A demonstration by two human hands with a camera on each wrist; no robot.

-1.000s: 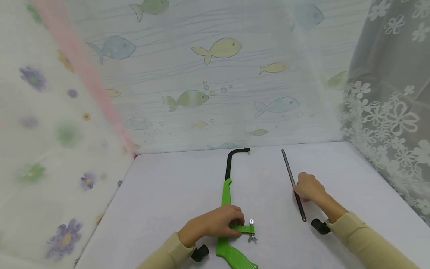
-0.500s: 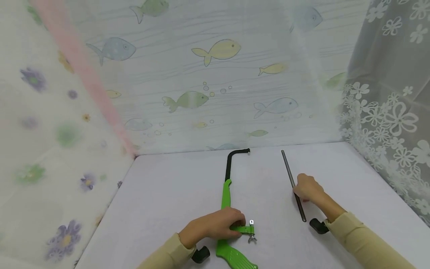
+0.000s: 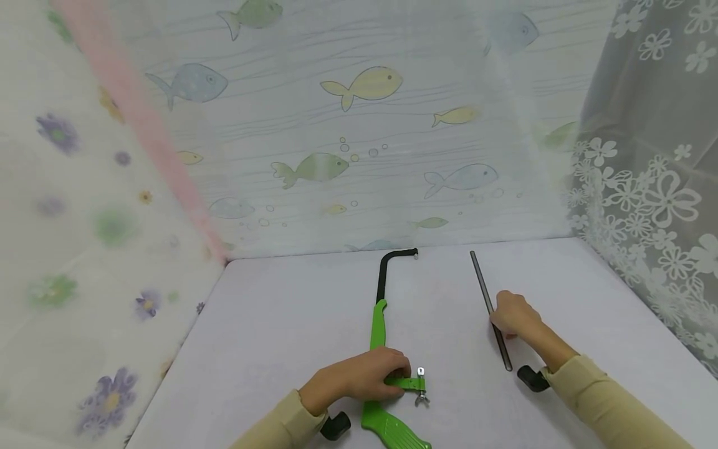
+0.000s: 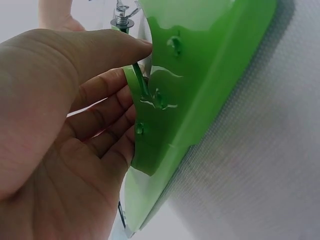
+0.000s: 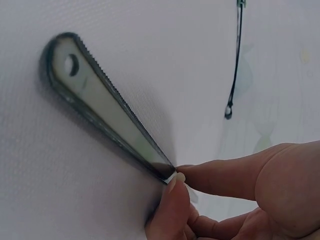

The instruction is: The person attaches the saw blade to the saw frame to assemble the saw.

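Note:
A hacksaw frame with a bright green handle and a black bent front arm lies lengthwise on the white table. My left hand holds it near the green crosspiece, whose end carries a metal blade pin and a wing nut. In the left wrist view the thumb lies against the edge of the green body, with the other fingers behind it. To the right, a separate hacksaw blade lies slanted. My right hand pinches its middle between thumb and finger; the right wrist view shows a toothed edge and an end hole.
A white cloth covers the table. Fish-patterned fabric hangs along the back edge, a flowered sheet on the left, and a lace curtain on the right. Dark wrist-camera mounts sit below both cuffs.

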